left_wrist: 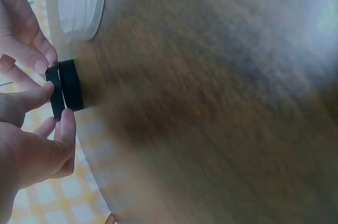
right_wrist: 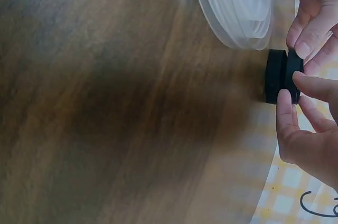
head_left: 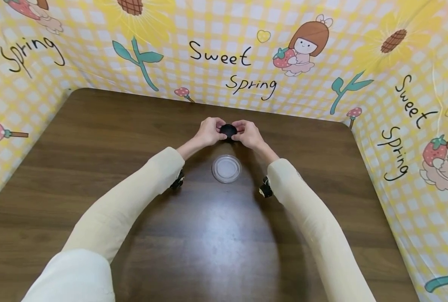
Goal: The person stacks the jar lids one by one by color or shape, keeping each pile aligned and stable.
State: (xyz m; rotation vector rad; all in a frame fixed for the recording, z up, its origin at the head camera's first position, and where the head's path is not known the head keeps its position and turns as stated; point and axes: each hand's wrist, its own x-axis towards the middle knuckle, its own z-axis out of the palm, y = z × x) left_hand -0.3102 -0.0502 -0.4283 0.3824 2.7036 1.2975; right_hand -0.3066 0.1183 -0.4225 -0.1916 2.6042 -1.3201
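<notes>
Both hands meet over a flat round black lid (head_left: 228, 131) near the far side of the table. The left hand (head_left: 208, 132) pinches its left edge between thumb and fingers, and the right hand (head_left: 248, 134) pinches the right edge. Directly below the lid, a short round black base (left_wrist: 72, 86) stands on the table, with a thin, slightly slanted gap between the two in the left wrist view. In the right wrist view, fingertips of one hand reach down to the base's rim. Nearer the person sits a clear round plastic container (head_left: 226, 169), apart from both hands.
The brown wood-grain table (head_left: 152, 126) has rounded far corners. Yellow checked cloth (head_left: 216, 25) with printed flowers and lettering rises behind it and along both sides. A small black camera (head_left: 177, 180) hangs below the left sleeve, another camera (head_left: 265, 187) below the right.
</notes>
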